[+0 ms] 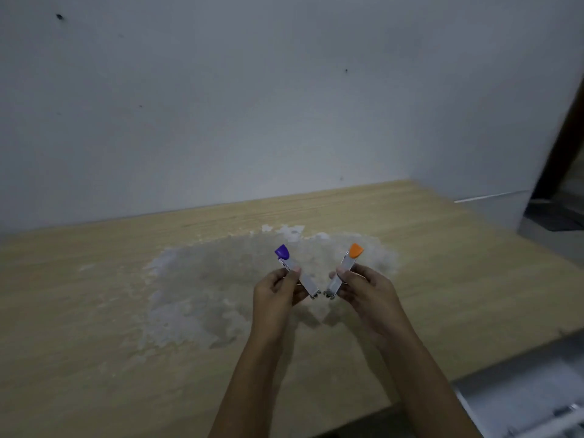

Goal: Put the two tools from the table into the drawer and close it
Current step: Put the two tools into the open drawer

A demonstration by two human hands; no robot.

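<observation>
My left hand (pixel 274 290) grips a small metal tool with a purple cap (pixel 282 251), its capped end pointing up and away. My right hand (pixel 363 287) grips a matching metal tool with an orange cap (pixel 356 250). The two tools form a V above the wooden table (pixel 94 295), their metal ends nearly meeting between my hands. At the lower right, a grey drawer (pixel 521 393) stands open beside the table's front edge; its inside is blurred.
A worn, whitish patch (pixel 196 279) covers the middle of the tabletop under my hands. A plain wall (pixel 221 105) rises behind the table. A dark door frame (pixel 562 147) and floor show at the far right.
</observation>
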